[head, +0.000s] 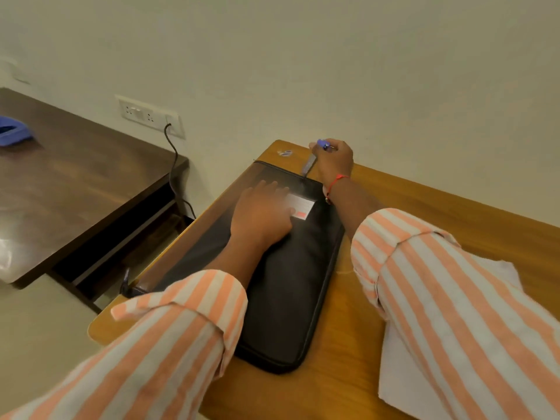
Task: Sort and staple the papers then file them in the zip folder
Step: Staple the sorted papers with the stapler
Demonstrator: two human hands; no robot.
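Right grip point(333, 160): fingers curled round small blue item point(323, 144), at far corner of black zip folder point(288, 298). Left grip point(260, 215): fingers straight, pressed flat on zip folder. Zip folder lies on wooden surface point(336, 377); white papers point(403, 374) just beside.

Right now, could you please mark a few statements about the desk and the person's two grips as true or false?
1. The left grip lies flat on the black folder. True.
2. The right grip rests open on the papers. False: it pinches the zip pull at the folder's far corner.
3. White papers lie right of the folder. True.
4. The folder lies on the dark table. False: it lies on the lighter wooden table.
5. Nothing is plugged into the wall socket. False: a black cable is.
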